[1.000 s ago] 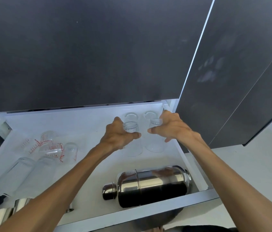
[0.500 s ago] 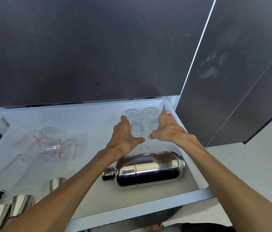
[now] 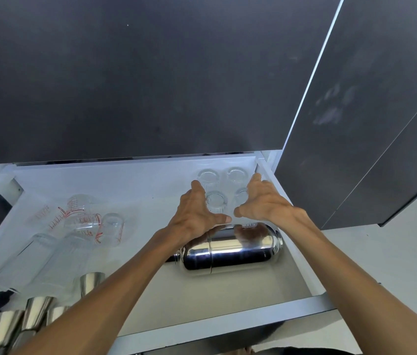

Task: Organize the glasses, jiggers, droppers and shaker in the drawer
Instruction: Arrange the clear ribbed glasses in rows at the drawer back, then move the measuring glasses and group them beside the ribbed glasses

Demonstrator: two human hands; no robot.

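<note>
The white drawer [image 3: 228, 325] is pulled out below me. Four small clear glasses stand upright in a square at its back right corner: two at the back [image 3: 208, 176] [image 3: 235, 174], two in front [image 3: 216, 201] [image 3: 241, 195]. My left hand [image 3: 197, 213] cups the front left glass with fingers spread, and my right hand [image 3: 264, 203] cups the front right one, partly hiding it. The steel shaker [image 3: 230, 252] lies on its side just in front of my hands. Red-marked measuring glasses [image 3: 81, 216] lie at the left, and steel jiggers [image 3: 35, 313] stand at the front left.
Two tall clear glasses [image 3: 35, 257] lie on their sides along the drawer's left. Dark cabinet fronts [image 3: 151, 85] rise behind the drawer, and a dark panel [image 3: 369, 124] stands at its right. The drawer's right wall [image 3: 274, 180] is close to my right hand.
Both hands carried the two front glasses back until they stood just before the rear pair, and the fingers have loosened around them. The view has tilted, so the shaker appears closer to my hands.
</note>
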